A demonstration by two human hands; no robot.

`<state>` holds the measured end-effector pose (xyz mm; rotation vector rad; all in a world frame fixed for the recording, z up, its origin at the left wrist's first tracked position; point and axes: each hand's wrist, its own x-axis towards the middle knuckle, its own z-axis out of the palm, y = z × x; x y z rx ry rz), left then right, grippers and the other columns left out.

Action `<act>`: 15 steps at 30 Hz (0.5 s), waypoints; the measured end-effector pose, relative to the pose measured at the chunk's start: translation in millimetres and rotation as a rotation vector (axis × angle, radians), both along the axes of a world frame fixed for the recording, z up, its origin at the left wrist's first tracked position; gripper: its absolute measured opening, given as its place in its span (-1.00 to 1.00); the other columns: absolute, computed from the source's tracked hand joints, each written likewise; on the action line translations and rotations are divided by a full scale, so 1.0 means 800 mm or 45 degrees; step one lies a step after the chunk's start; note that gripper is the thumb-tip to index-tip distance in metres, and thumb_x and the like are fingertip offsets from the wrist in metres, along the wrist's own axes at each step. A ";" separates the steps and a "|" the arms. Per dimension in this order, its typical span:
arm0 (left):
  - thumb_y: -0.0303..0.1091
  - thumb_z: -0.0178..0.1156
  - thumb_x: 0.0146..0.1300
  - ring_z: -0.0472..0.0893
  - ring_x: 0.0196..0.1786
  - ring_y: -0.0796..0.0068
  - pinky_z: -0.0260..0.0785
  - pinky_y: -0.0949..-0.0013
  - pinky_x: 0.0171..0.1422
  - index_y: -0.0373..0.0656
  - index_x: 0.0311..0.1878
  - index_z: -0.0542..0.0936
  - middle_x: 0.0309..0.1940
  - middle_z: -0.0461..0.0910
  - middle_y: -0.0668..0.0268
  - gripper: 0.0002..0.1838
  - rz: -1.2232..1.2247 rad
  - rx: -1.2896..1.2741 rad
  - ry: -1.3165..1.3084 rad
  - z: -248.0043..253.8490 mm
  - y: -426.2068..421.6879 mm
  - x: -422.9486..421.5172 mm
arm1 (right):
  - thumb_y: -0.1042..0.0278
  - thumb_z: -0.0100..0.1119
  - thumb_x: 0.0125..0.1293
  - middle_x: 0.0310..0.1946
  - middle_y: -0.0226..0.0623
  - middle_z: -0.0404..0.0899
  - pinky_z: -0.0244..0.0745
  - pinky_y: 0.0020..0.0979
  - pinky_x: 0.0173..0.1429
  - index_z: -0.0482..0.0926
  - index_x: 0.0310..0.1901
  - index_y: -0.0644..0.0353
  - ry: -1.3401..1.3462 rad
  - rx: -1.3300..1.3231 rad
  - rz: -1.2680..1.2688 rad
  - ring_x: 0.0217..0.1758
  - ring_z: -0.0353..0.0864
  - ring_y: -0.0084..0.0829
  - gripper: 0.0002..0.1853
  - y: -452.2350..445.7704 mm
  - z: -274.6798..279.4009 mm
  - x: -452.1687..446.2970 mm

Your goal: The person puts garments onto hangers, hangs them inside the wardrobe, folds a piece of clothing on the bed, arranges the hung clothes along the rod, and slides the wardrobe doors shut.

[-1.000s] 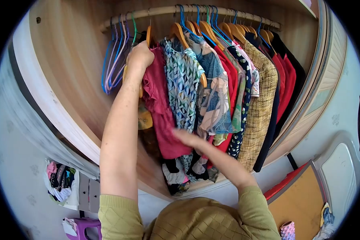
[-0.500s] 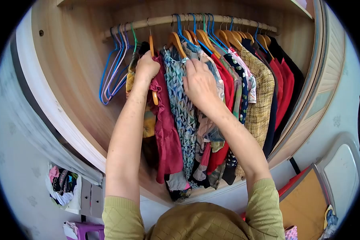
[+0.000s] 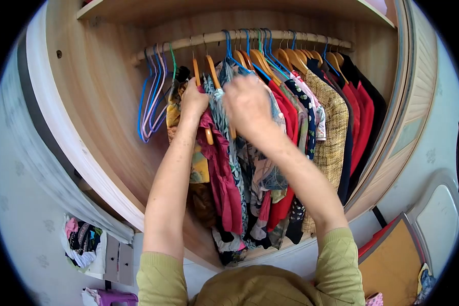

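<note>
My left hand (image 3: 194,103) is closed around a wooden hanger (image 3: 209,135) at the shoulder of a ruffled magenta garment (image 3: 224,183). Right beside it hangs a blue-and-white patterned garment (image 3: 236,171) on another wooden hanger (image 3: 212,71). My right hand (image 3: 247,104) is at the upper part of this patterned garment. Motion smears its fingers, so their grip cannot be made out. A yellow-and-dark floral garment (image 3: 200,168) hangs left of the magenta one, partly behind my left forearm.
A wooden rail (image 3: 311,36) spans the wardrobe. Several bare blue and pink hangers (image 3: 147,109) hang at its left end. To the right are a yellow tweed jacket (image 3: 327,122) and red clothes (image 3: 363,109). A shelf (image 3: 229,11) lies above; clothes fill a bag (image 3: 84,245) at lower left.
The magenta and patterned garments now hang closer together and look narrower. The patterned garment's hanger has slid left along the rail. My right hand has shifted slightly left. The view has tilted up.
</note>
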<state>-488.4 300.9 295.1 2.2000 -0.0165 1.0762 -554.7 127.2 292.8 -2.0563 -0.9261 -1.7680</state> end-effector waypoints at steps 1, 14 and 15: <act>-0.43 0.12 -0.11 0.46 0.06 0.03 0.28 0.23 0.14 -0.24 0.16 0.33 -0.06 0.50 -0.06 -0.37 0.004 -0.001 -0.027 -0.005 0.003 -0.001 | 0.42 0.17 -0.04 -0.36 -0.22 0.48 0.34 -0.28 -0.15 0.53 -0.42 0.22 -0.082 0.047 -0.096 -0.23 0.43 -0.27 -0.88 -0.014 0.015 -0.002; -0.34 0.14 -0.07 0.41 0.16 0.09 0.22 0.28 0.21 -0.16 0.22 0.31 0.09 0.41 -0.03 -0.33 -0.067 -0.087 -0.030 0.000 -0.013 -0.002 | 0.47 -0.12 0.14 -0.48 0.07 0.56 0.50 -0.09 -0.34 0.42 -0.29 0.43 0.722 0.247 0.070 -0.43 0.59 0.01 -0.81 0.050 0.001 0.019; -0.35 0.13 -0.07 0.42 0.14 0.09 0.23 0.28 0.19 -0.14 0.22 0.31 0.09 0.41 -0.03 -0.34 -0.105 -0.079 -0.032 -0.001 -0.007 0.004 | 0.47 -0.13 0.14 -0.48 0.07 0.56 0.50 -0.09 -0.34 0.41 -0.30 0.43 0.691 0.265 0.097 -0.43 0.59 0.02 -0.81 0.059 -0.004 0.019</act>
